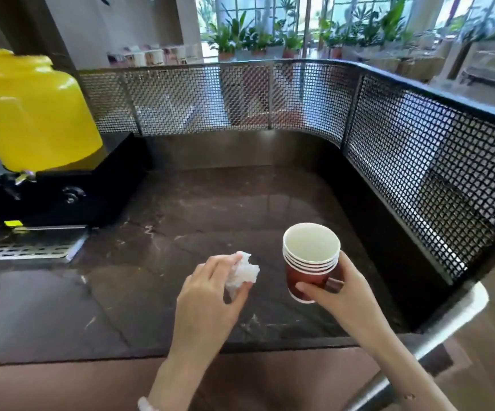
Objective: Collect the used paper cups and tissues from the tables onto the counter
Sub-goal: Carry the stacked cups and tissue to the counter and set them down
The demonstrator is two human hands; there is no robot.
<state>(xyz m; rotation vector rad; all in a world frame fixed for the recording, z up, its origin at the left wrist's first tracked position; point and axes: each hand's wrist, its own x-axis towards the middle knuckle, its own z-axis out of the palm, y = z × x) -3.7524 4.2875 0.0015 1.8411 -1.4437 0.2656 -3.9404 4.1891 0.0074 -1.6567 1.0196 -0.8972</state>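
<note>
Over the dark marbled counter (157,250), my right hand (341,295) grips a nested stack of several red paper cups (310,262), white inside, held upright with the thumb across the front. My left hand (210,295) is closed on a crumpled white tissue (244,269), which sticks out above the fingers. Both hands hover near the counter's front edge, the tissue left of the cups. I cannot tell whether the cup stack's base touches the counter.
A yellow drink dispenser (30,114) stands on a black base (92,191) at the left, with a metal drip grate (33,250) in front. A black mesh fence (418,149) rims the counter's back and right sides. Potted plants (258,40) line the window behind.
</note>
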